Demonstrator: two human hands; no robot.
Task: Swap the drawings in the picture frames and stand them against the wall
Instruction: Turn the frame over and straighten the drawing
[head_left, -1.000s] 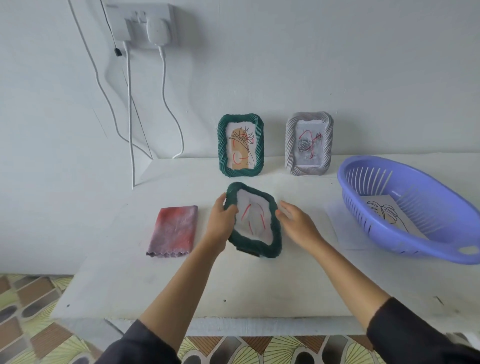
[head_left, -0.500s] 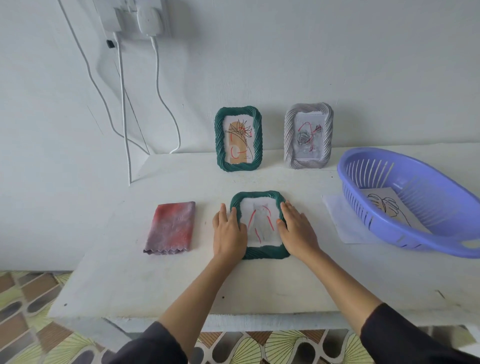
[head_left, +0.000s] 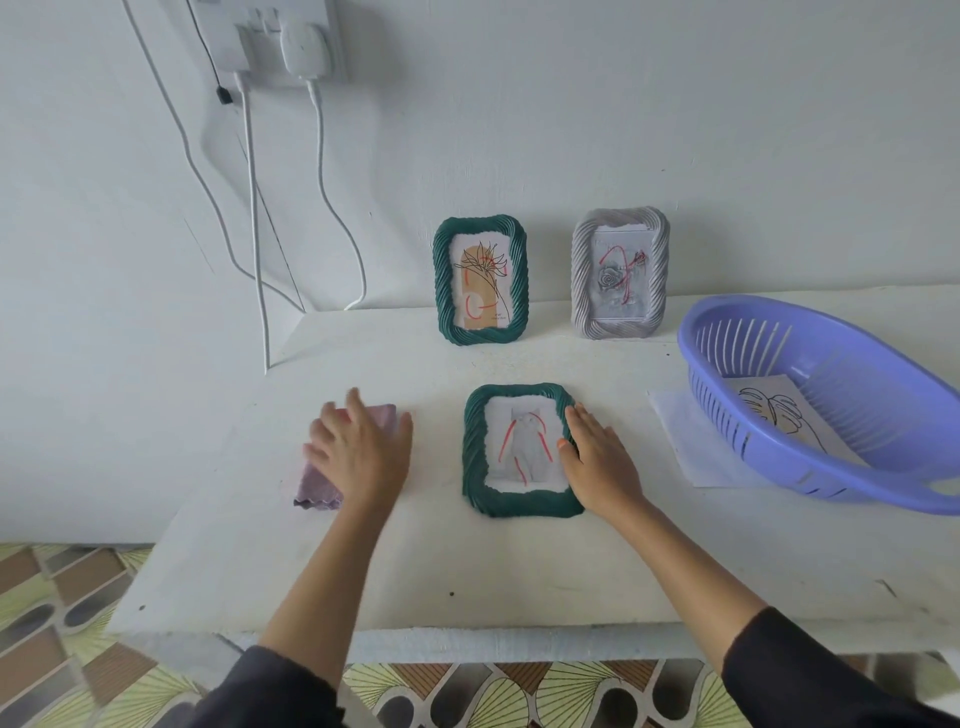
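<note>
A green frame (head_left: 519, 501) with a grey cat drawing lies flat on the white table (head_left: 519, 571). My right hand (head_left: 597, 462) rests on its right edge with fingers straight. My left hand (head_left: 358, 449) lies with spread fingers over a pinkish cloth (head_left: 317, 486) to the left of that frame. Against the wall stand a second green frame (head_left: 480, 280) with a flower drawing and a grey frame (head_left: 620, 274) with a rose drawing.
A purple plastic basket (head_left: 831, 332) at the right holds a leaf drawing (head_left: 784, 415) and sits partly on a white sheet (head_left: 680, 447). White cables (head_left: 254, 208) hang from a wall socket at the upper left. The table's left edge drops to a patterned floor.
The green frame was lowered flat onto the table. My left hand then left the frame and moved left onto the cloth. My right hand stayed at the frame's right edge.
</note>
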